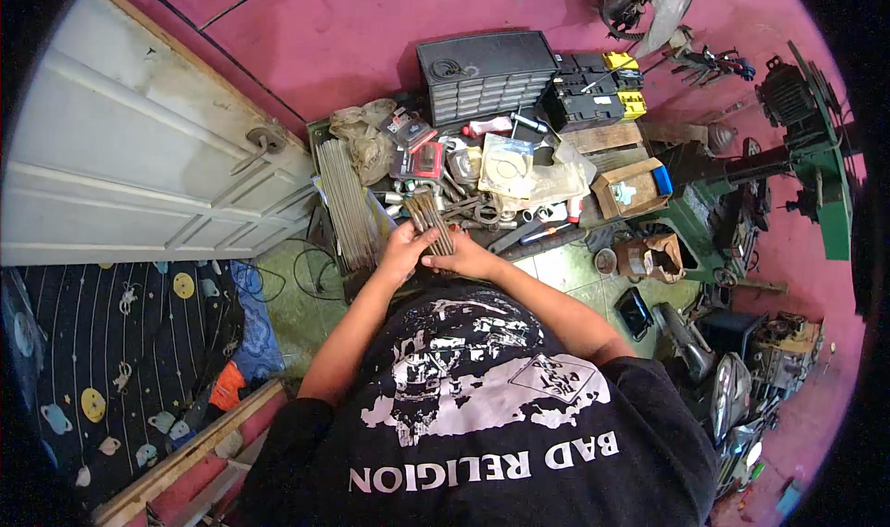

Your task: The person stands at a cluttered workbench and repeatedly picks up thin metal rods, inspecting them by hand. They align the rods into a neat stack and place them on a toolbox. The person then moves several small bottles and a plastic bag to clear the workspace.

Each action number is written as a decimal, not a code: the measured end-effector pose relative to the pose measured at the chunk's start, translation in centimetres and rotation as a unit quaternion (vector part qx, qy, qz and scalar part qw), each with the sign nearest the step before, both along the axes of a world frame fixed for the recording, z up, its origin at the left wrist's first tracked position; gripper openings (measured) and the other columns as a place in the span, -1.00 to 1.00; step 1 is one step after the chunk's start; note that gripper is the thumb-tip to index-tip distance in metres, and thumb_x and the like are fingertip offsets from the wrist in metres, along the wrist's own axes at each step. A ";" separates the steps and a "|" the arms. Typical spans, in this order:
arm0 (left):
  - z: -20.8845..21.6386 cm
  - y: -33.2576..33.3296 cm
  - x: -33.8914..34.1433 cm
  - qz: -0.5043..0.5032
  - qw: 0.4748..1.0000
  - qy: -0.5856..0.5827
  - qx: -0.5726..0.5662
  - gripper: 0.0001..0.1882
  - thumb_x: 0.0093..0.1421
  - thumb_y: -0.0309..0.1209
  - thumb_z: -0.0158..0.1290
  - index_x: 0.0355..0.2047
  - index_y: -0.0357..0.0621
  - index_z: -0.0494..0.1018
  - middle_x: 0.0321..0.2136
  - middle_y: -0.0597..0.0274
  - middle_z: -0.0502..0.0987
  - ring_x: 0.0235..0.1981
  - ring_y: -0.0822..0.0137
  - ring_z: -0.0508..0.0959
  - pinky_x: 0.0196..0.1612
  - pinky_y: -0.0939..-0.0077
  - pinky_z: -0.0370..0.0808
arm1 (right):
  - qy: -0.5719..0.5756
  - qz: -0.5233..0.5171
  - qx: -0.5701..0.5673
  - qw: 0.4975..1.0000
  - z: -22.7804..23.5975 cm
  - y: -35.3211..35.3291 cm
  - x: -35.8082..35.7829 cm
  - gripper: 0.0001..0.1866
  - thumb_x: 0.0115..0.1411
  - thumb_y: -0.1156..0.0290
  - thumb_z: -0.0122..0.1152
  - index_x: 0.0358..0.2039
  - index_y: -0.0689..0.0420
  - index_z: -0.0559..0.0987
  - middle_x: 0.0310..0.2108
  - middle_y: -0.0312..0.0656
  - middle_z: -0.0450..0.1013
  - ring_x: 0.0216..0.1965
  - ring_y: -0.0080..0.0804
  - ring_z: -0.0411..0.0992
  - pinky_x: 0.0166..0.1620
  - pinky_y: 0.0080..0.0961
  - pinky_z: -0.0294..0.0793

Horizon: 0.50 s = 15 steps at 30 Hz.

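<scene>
1. Bundle of rods (432, 221): lower ends hidden inside both hands; count too small to tell.
2. Left hand (400, 252) and right hand (464, 260): palms face away, fingertips tucked behind the rods, so the grip itself is not visible.
3. Counter (593, 138): surface mostly buried under clutter; front edge hidden by the hands.
4. Drawer cabinet (487, 77): drawer contents unseen.
5. Small metal parts near the plastic bags (510, 167): too small to identify.
6. Green machine (816, 156): darkened and warped at the picture's rim.

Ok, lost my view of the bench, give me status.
Left hand and right hand both gripping bundle of thin metal rods. Held over cluttered workbench. More rods lying left. Nothing blocking.
</scene>
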<state>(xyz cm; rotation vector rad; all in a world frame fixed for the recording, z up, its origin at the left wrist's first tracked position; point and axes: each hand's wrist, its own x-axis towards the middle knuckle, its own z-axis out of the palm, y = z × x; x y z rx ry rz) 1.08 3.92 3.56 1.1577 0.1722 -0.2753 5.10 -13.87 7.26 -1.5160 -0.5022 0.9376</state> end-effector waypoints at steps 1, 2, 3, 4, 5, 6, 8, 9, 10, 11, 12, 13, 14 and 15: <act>0.2 -0.1 0.1 -0.009 1.000 -0.011 0.009 -0.70 0.34 -0.39 0.14 0.01 -0.26 0.45 -0.10 0.22 0.60 -0.10 0.40 0.57 0.00 0.43 0.50 | 0.000 -0.012 -0.006 1.000 -1.1 0.2 -0.2 -0.71 0.26 0.27 0.33 -0.17 0.20 0.53 -0.45 -0.32 0.50 -0.43 -0.56 0.46 -0.33 -0.52 0.47; 1.1 -0.3 0.2 -0.022 0.999 -0.021 0.019 -0.70 0.34 -0.39 0.14 0.00 -0.28 0.45 -0.08 0.21 0.59 -0.06 0.39 0.56 0.07 0.40 0.47 | 0.002 -0.028 -0.013 1.000 -2.4 0.3 -0.4 -0.71 0.26 0.27 0.34 -0.17 0.20 0.53 -0.46 -0.33 0.50 -0.43 -0.56 0.46 -0.34 -0.52 0.46; 2.5 -0.4 0.3 -0.051 0.998 -0.020 0.029 -0.69 0.34 -0.39 0.14 0.01 -0.29 0.44 -0.06 0.20 0.59 -0.05 0.39 0.56 0.10 0.40 0.46 | -0.029 -0.040 0.007 0.999 -3.2 0.5 -0.5 -0.72 0.26 0.27 0.33 -0.17 0.19 0.54 -0.47 -0.34 0.48 -0.42 -0.59 0.45 -0.35 -0.55 0.45; 1.8 -0.5 0.4 -0.053 0.997 -0.033 0.039 -0.68 0.34 -0.38 0.14 0.01 -0.30 0.44 -0.06 0.20 0.59 -0.05 0.39 0.56 0.10 0.40 0.46 | -0.006 -0.048 0.003 0.999 -3.9 0.3 -0.7 -0.70 0.25 0.25 0.34 -0.16 0.19 0.54 -0.45 -0.31 0.50 -0.39 -0.55 0.47 -0.31 -0.52 0.46; 1.2 -0.5 0.5 -0.054 0.996 -0.044 0.051 -0.67 0.34 -0.37 0.15 0.02 -0.30 0.44 -0.06 0.20 0.59 -0.05 0.39 0.56 0.10 0.40 0.46 | 0.019 -0.054 0.001 0.998 -3.8 0.4 -1.0 -0.67 0.24 0.23 0.34 -0.14 0.19 0.54 -0.42 -0.27 0.51 -0.36 -0.52 0.48 -0.27 -0.49 0.47; 0.6 -0.6 0.6 -0.055 0.995 -0.056 0.062 -0.67 0.33 -0.37 0.15 0.02 -0.30 0.43 -0.06 0.19 0.59 -0.05 0.39 0.56 0.10 0.40 0.46 | 0.044 -0.061 -0.001 0.997 -3.6 0.4 -1.1 -0.65 0.24 0.20 0.35 -0.13 0.19 0.54 -0.40 -0.24 0.53 -0.34 -0.48 0.50 -0.24 -0.46 0.48; 0.3 -0.7 0.7 -0.042 0.994 -0.052 0.091 -0.65 0.30 -0.32 0.19 0.00 -0.26 0.47 -0.10 0.17 0.61 -0.12 0.33 0.59 0.03 0.37 0.48 | -0.113 -0.084 -0.018 0.990 -2.5 -0.2 -1.2 -0.53 0.16 0.17 0.43 -0.08 0.22 0.52 -0.33 -0.19 0.56 -0.27 -0.40 0.50 -0.14 -0.29 0.44; 0.4 -1.0 0.8 -0.036 0.993 -0.050 0.106 -0.64 0.28 -0.30 0.21 -0.01 -0.24 0.49 -0.12 0.16 0.62 -0.15 0.30 0.60 0.00 0.35 0.50 | -0.190 -0.094 -0.029 0.977 -2.1 -0.7 -1.1 -0.47 0.12 0.15 0.47 -0.05 0.24 0.51 -0.29 -0.17 0.57 -0.23 -0.36 0.50 -0.09 -0.20 0.42; 0.1 -0.9 0.9 -0.042 0.976 -0.069 0.204 -0.63 0.25 -0.25 0.23 -0.04 -0.22 0.51 -0.16 0.14 0.61 -0.17 0.24 0.59 -0.04 0.31 0.49 | -0.194 -0.056 -0.231 0.952 -3.7 -1.8 -0.5 -0.30 0.04 0.07 0.52 0.09 0.17 0.46 -0.20 -0.02 0.56 -0.12 -0.14 0.50 0.09 0.09 0.22; -0.3 -0.2 1.3 -0.044 0.948 -0.089 0.301 -0.61 0.22 -0.20 0.25 -0.06 -0.19 0.53 -0.21 0.12 0.61 -0.19 0.18 0.58 -0.07 0.28 0.48 | -0.233 -0.073 -0.281 0.928 -1.0 -2.6 0.3 -0.23 -0.01 0.06 0.54 0.14 0.12 0.43 -0.13 -0.03 0.54 -0.06 -0.10 0.47 0.10 0.15 0.16; -0.4 0.0 1.9 -0.042 0.911 -0.111 0.394 -0.60 0.19 -0.15 0.27 -0.09 -0.16 0.55 -0.25 0.10 0.61 -0.20 0.12 0.57 -0.10 0.24 0.48 | -0.274 -0.088 -0.331 0.899 2.4 -3.4 1.3 -0.16 -0.06 0.04 0.56 0.19 0.06 0.40 -0.06 -0.04 0.52 0.01 -0.07 0.44 0.12 0.22 0.10; 3.0 -0.5 2.8 -0.070 0.881 -0.083 0.460 -0.57 0.12 -0.04 0.29 -0.16 -0.08 0.59 -0.35 0.07 0.57 -0.18 0.02 0.51 -0.06 0.09 0.36 | -0.365 -0.136 -0.313 0.866 2.9 -4.5 2.3 -0.09 -0.12 0.03 0.57 0.23 -0.03 0.37 0.04 -0.10 0.47 0.08 -0.10 0.38 0.11 0.21 0.12; 4.8 -0.8 3.6 -0.105 0.845 -0.111 0.513 -0.56 0.12 -0.05 0.28 -0.13 -0.07 0.58 -0.32 0.06 0.58 -0.16 0.03 0.51 -0.04 0.09 0.34 | -0.453 -0.178 -0.289 0.824 3.6 -5.4 3.3 -0.02 -0.18 0.02 0.58 0.28 -0.11 0.34 0.15 -0.16 0.41 0.16 -0.13 0.33 0.10 0.20 0.13; 6.0 -1.2 4.4 -0.138 0.804 -0.135 0.562 -0.55 0.11 -0.07 0.28 -0.10 -0.06 0.57 -0.30 0.05 0.59 -0.14 0.04 0.50 -0.02 0.08 0.31 | -0.499 -0.137 -0.303 0.800 5.9 -5.7 4.6 0.04 -0.24 0.02 0.59 0.30 -0.22 0.31 0.27 -0.25 0.28 0.25 -0.16 0.23 0.15 0.23 0.12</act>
